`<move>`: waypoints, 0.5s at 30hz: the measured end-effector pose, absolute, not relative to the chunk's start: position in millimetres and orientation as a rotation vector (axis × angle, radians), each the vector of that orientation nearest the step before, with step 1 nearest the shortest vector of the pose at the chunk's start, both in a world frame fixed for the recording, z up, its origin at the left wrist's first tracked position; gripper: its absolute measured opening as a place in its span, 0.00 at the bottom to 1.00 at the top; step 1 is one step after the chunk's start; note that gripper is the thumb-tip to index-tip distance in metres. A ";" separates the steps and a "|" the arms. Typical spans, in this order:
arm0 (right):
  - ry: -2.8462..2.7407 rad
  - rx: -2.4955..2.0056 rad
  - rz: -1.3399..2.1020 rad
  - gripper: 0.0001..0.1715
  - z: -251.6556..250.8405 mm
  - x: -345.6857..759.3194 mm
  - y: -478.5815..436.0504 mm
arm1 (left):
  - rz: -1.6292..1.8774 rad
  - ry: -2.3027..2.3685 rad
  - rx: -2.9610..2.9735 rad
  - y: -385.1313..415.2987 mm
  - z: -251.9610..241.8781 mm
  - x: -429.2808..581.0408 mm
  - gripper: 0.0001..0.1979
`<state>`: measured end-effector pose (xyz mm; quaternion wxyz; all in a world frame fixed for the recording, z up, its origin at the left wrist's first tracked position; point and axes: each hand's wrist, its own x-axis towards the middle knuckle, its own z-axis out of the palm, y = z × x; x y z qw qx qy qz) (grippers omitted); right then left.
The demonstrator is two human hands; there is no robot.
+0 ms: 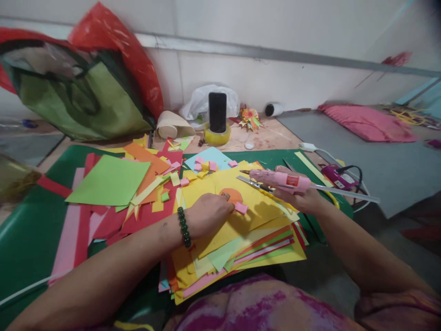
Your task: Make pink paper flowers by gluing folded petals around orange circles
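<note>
My left hand, with a green bead bracelet at its wrist, reaches over the stack of coloured paper. Its fingertips pinch at a small folded pink paper piece, right beside an orange paper circle that is partly covered by the hand. My right hand is wrapped round a pink glue gun. The gun's nozzle points left above the yellow top sheet, and a clear glue stick juts from its back. Scissors lie under the gun, their handles partly hidden.
Several small folded paper bits lie on a light blue sheet. A green square sheet and paper strips cover the left side. A phone leans behind a yellow tape roll. A purple socket box with cables sits right.
</note>
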<state>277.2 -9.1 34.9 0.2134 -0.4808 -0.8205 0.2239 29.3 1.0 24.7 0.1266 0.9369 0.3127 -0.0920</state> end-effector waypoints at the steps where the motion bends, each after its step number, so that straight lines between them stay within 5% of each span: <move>1: -2.240 -1.309 0.638 0.33 34.5 278.2 -8.6 | -0.235 0.907 2.725 1.4 24.0 28.7 0.14; 8: -1.602 -1.842 0.322 0.30 24.2 308.9 33.5 | -0.276 0.918 2.781 1.3 21.8 27.7 0.11; 15: -1.787 -2.215 0.532 0.33 -8.4 320.4 81.0 | -0.346 0.928 2.764 -0.4 30.4 30.0 0.11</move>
